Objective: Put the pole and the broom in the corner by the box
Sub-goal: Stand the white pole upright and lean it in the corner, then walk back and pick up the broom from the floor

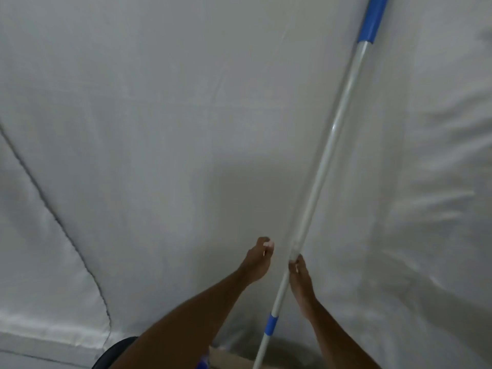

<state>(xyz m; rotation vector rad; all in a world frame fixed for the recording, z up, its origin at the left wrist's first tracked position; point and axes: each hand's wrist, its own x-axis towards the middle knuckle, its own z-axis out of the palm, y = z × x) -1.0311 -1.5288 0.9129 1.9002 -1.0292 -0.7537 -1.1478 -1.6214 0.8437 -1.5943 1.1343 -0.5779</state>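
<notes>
A long white pole [323,155] with blue sleeves near its top and lower down stands almost upright, leaning against a white fabric wall. My right hand [300,278] touches the pole at mid-height, its fingertips against the shaft. Just left of the pole is my left hand [257,262], its fingers loosely curled and holding nothing. The pole's lower end runs down past a brown box edge [231,355] at the bottom. No broom is visible.
White fabric sheeting [159,129] fills the view, wrinkled on the right, with a stitched seam [56,219] curving down the left. A dark rounded object [117,350] and a small blue thing [203,363] show at the bottom edge.
</notes>
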